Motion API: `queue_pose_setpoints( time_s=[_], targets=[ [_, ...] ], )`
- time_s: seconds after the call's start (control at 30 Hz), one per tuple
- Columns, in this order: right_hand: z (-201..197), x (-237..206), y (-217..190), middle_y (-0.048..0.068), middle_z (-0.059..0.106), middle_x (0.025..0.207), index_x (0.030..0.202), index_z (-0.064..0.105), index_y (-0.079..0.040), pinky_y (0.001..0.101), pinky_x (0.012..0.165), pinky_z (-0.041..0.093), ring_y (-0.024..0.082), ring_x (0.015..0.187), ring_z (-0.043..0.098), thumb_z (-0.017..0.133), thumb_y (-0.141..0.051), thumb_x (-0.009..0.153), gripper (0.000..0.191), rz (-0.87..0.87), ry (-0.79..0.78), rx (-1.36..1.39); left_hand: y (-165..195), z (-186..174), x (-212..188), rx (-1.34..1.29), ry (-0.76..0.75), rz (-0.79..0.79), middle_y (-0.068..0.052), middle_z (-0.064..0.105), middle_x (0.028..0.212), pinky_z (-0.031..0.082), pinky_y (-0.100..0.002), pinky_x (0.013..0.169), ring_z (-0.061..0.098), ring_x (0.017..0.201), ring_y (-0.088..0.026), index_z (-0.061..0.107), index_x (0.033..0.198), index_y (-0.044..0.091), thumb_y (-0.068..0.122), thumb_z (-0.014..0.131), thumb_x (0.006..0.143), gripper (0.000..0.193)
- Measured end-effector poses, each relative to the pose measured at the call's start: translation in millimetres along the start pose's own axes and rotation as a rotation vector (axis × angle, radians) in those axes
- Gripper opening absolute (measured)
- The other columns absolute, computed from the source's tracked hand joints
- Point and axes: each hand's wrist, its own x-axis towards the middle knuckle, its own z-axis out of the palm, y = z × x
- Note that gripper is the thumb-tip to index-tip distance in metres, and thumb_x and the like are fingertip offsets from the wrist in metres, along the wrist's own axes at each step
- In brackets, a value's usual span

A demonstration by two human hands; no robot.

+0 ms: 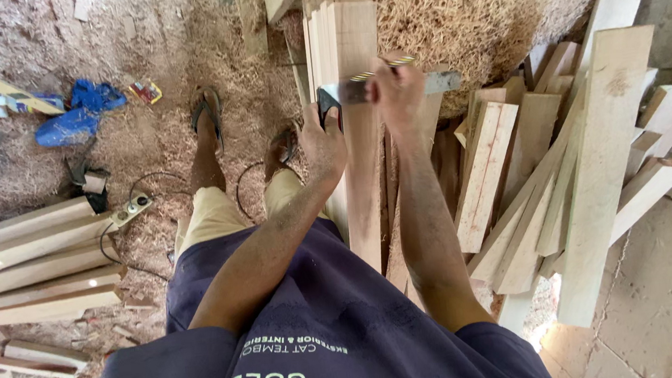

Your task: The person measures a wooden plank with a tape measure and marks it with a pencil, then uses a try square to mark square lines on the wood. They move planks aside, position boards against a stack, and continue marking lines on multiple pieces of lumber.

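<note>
Left hand (322, 137) gripped black stock of try square (392, 87), fingers wrapped round it, blade laid across upright planks (345, 58). Right hand (397, 94) pinched striped pencil (380, 67) at blade edge. Planks stood on sawdust-covered floor (145, 141), loose boards (593, 166) piled beside.

**Workshop floor, daylight**

Ground thick with sawdust and wood shavings (179, 57). Concrete slab floor (669, 289) at right, cracked at the joints. Sawn planks stacked at left (27, 265); more boards leaning in a loose pile at right (594, 174). Crumpled blue cloth (78, 114) and a power strip (133, 207) with black cable lie in the shavings.
</note>
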Motion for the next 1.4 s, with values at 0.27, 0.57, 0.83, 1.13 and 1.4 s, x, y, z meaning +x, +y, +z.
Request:
queue_pose_setpoints(
  time_s=[0.27, 0.57, 0.83, 1.13, 1.4],
  targets=[
    [-9, -1, 4, 0.008, 0.067, 0.070, 0.092, 0.064, 0.000, 0.0254, 0.042, 0.051, 0.012, 0.052, 0.062, 0.055, -0.001, 0.106, 0.017, 0.027, -0.023, 0.071, 5, 0, -4, -0.009, -0.040, -0.069, -0.014, 0.069, 0.089, 0.054, -0.043, 0.069, 0.067, 0.077, -0.024, 0.055, 0.116, 0.002, 0.023, 0.059, 0.104, 0.025],
    [0, -28, 13, 0.007, 0.065, 0.073, 0.097, 0.059, -0.007, 0.0238, 0.046, 0.044, 0.007, 0.051, 0.056, 0.053, -0.012, 0.113, 0.018, -0.190, 0.048, 0.491, -11, 1, -15, 0.050, -0.096, 0.070, -0.012, 0.063, 0.083, 0.050, -0.036, 0.060, 0.061, 0.070, -0.019, 0.057, 0.116, 0.002, 0.024, 0.056, 0.110, 0.022],
    [-75, -128, 2, 0.002, 0.062, 0.084, 0.101, 0.064, -0.003, 0.0256, 0.053, 0.055, 0.007, 0.065, 0.059, 0.054, -0.017, 0.107, 0.018, 0.119, 0.101, -0.154, 12, 41, -83, 0.000, -0.138, 1.008, -0.014, 0.061, 0.119, 0.061, -0.041, 0.095, 0.065, 0.108, -0.027, 0.051, 0.123, 0.003, 0.017, 0.066, 0.100, 0.031],
    [-92, -104, -30, 0.010, 0.062, 0.062, 0.086, 0.066, 0.005, 0.0269, 0.038, 0.045, 0.012, 0.048, 0.058, 0.056, -0.008, 0.103, 0.024, -0.460, 0.234, -0.406, 52, 32, -78, -0.138, -0.214, 1.024, -0.019, 0.050, 0.136, 0.058, -0.047, 0.107, 0.057, 0.125, -0.033, 0.047, 0.138, -0.002, 0.011, 0.081, 0.092, 0.059],
    [-41, -15, -17, 0.011, 0.063, 0.067, 0.083, 0.066, 0.000, 0.0367, 0.046, 0.041, 0.019, 0.053, 0.053, 0.060, -0.025, 0.108, 0.036, -0.201, -0.181, -0.774, 36, 19, -20, 0.013, 0.109, 0.662, -0.030, 0.032, 0.152, 0.040, -0.057, 0.119, 0.037, 0.144, -0.042, 0.026, 0.154, -0.001, 0.024, 0.082, 0.092, 0.087]
  ],
)
